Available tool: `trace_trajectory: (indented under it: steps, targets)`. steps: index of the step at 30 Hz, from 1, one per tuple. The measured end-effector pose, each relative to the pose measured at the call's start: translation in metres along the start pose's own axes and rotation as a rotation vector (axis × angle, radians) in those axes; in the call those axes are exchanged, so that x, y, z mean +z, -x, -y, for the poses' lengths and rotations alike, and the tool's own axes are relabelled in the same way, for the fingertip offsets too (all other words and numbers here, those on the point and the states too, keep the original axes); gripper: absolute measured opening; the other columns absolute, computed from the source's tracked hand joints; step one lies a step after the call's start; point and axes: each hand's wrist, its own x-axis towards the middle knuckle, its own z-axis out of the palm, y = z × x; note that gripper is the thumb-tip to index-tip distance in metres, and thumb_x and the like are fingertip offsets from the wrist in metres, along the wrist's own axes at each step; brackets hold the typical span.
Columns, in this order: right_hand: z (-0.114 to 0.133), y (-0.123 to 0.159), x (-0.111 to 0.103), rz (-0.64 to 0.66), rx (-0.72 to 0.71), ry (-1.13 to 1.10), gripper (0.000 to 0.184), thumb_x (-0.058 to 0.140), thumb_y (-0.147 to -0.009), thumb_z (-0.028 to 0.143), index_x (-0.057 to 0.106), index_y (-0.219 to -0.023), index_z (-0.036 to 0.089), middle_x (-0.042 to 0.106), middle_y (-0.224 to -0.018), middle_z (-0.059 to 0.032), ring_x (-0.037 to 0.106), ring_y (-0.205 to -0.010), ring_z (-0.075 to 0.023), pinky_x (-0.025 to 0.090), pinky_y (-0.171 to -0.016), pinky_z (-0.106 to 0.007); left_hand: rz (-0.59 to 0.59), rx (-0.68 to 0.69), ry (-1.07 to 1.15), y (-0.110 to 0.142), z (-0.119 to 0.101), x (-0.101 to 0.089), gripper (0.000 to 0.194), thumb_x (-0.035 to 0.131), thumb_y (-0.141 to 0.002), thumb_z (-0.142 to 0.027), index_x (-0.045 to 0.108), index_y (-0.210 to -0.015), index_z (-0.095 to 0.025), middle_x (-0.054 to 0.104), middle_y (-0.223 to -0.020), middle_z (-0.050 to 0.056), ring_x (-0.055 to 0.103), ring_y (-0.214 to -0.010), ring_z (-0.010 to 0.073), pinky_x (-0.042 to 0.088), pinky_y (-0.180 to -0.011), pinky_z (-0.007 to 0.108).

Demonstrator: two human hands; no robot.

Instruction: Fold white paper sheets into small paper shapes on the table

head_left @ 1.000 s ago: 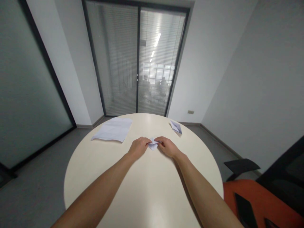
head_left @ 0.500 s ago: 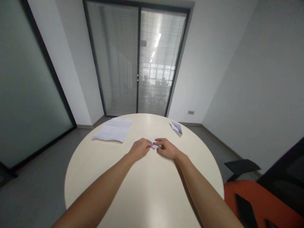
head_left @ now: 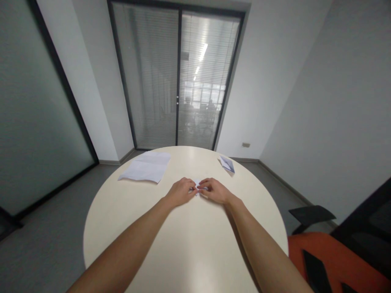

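Note:
On the round cream table (head_left: pixel 183 244) both my hands meet over a small folded piece of white paper (head_left: pixel 197 182). My left hand (head_left: pixel 180 192) pinches its left side with curled fingers. My right hand (head_left: pixel 214 190) presses and pinches its right side. Only a small sliver of the paper shows between the fingertips; the remainder is hidden under my hands.
A flat creased white sheet (head_left: pixel 146 171) lies at the table's far left. A small folded paper piece (head_left: pixel 227 163) sits at the far right edge. An orange chair with black parts (head_left: pixel 336 260) stands at the right. Glass doors with blinds (head_left: pixel 177 77) are behind the table.
My hands have drawn closer together over the folded paper, which now shows far less than one second ago. The other papers have not moved.

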Motion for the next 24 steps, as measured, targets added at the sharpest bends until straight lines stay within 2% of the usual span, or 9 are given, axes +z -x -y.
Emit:
trace_trajectory:
  steps: [3, 5, 10, 16, 19, 24]
  targets:
    - [-0.001, -0.001, 0.002, -0.004, -0.033, 0.029, 0.028, 0.063, -0.089, 0.031, 0.077, -0.110, 0.020, 0.076, -0.111, -0.0073, 0.069, -0.096, -0.0221, 0.051, -0.093, -0.034, -0.017, -0.002, 0.007, 0.000, 0.002, 0.002, 0.019, 0.062, -0.092, -0.032, 0.073, -0.104, -0.021, 0.073, -0.114, 0.005, 0.061, -0.111, 0.0229, 0.049, -0.098, 0.034]
    - [-0.004, -0.001, 0.005, -0.017, -0.049, 0.075, 0.034, 0.065, -0.086, 0.031, 0.074, -0.117, 0.020, 0.074, -0.116, -0.0085, 0.068, -0.103, -0.0242, 0.049, -0.098, -0.037, -0.028, -0.008, 0.011, 0.001, 0.004, 0.004, 0.025, 0.064, -0.091, -0.033, 0.071, -0.111, -0.020, 0.072, -0.118, 0.006, 0.061, -0.114, 0.0240, 0.048, -0.101, 0.036]
    - [-0.016, 0.002, 0.012, 0.000, -0.038, 0.157, 0.051, 0.068, -0.085, 0.039, 0.065, -0.131, 0.017, 0.065, -0.135, -0.0149, 0.055, -0.131, -0.0303, 0.031, -0.118, -0.050, -0.031, 0.019, 0.034, 0.001, 0.008, 0.003, 0.029, 0.067, -0.088, -0.034, 0.070, -0.113, -0.020, 0.072, -0.119, 0.007, 0.061, -0.114, 0.0257, 0.047, -0.103, 0.039]
    - [-0.019, 0.002, 0.013, 0.061, -0.056, 0.154, 0.060, 0.066, -0.085, 0.041, 0.058, -0.139, 0.016, 0.060, -0.141, -0.0143, 0.051, -0.136, -0.0294, 0.020, -0.125, -0.051, -0.043, 0.025, 0.164, -0.001, 0.013, 0.007, 0.026, 0.071, -0.084, -0.027, 0.071, -0.109, -0.018, 0.073, -0.117, 0.008, 0.063, -0.111, 0.0263, 0.048, -0.102, 0.040]
    - [-0.018, 0.002, 0.015, 0.052, -0.043, 0.138, 0.062, 0.066, -0.085, 0.041, 0.056, -0.142, 0.018, 0.058, -0.144, -0.0132, 0.048, -0.138, -0.0301, 0.020, -0.125, -0.053, -0.056, -0.009, 0.218, -0.002, 0.017, 0.011, 0.026, 0.070, -0.083, -0.019, 0.070, -0.110, -0.018, 0.073, -0.116, 0.007, 0.064, -0.110, 0.0257, 0.048, -0.102, 0.041]
    - [-0.019, 0.004, 0.018, 0.016, 0.001, 0.078, 0.067, 0.069, -0.082, 0.040, 0.054, -0.143, 0.016, 0.056, -0.145, -0.0169, 0.046, -0.140, -0.0344, 0.025, -0.121, -0.056, -0.071, -0.015, 0.296, -0.004, 0.021, 0.017, 0.028, 0.070, -0.082, -0.016, 0.070, -0.109, -0.019, 0.072, -0.116, 0.008, 0.063, -0.111, 0.0259, 0.047, -0.103, 0.042]
